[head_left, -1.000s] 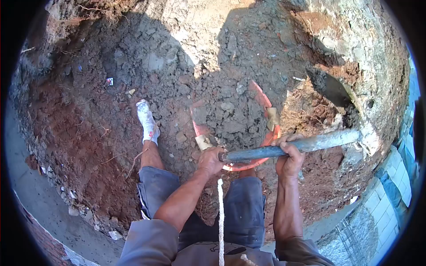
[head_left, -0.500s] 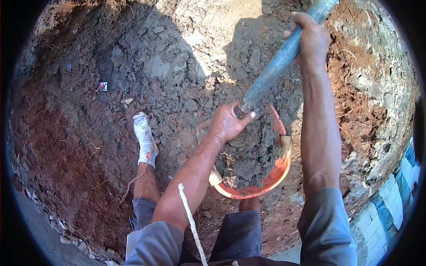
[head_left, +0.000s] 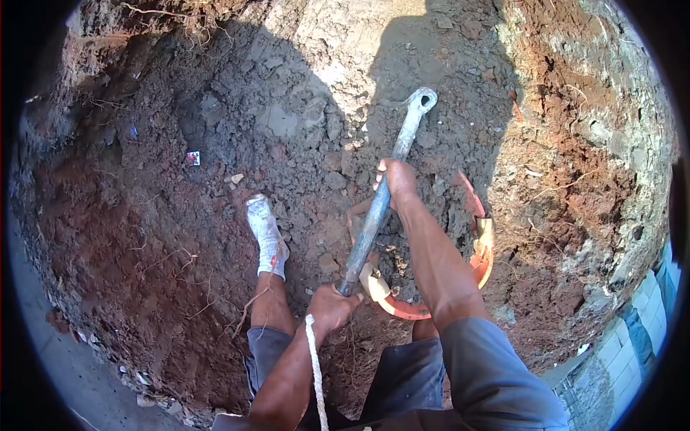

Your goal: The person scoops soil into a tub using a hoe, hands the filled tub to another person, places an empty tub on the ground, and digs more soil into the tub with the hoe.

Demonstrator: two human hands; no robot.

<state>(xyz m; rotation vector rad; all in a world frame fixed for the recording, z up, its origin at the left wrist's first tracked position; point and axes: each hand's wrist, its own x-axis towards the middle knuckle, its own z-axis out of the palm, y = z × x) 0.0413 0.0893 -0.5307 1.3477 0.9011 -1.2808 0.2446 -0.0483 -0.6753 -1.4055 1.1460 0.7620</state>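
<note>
My right hand (head_left: 399,179) is wrapped round the middle of a long grey-blue pole (head_left: 374,215). Its far end (head_left: 422,100) is a pale ring with a dark hole, lying at the broken soil. Whether a blade sits under that end cannot be seen. Lower down, my left hand (head_left: 333,307) grips the pole's near end, close to my body. Under my right forearm is an orange tub (head_left: 406,309) with pale patches on its rim. The forearm hides part of it, and soil shows inside.
Clumpy grey and reddish earth (head_left: 287,122) surrounds me, with thin roots on the left. My foot in a dirty white sock (head_left: 267,233) stands on it. A white cord (head_left: 315,366) hangs in front of me. Pale blocks (head_left: 618,359) lie at the lower right.
The pole has come down from its raised position to the soil. My right hand has moved down and left, and my left hand has drawn back toward my body.
</note>
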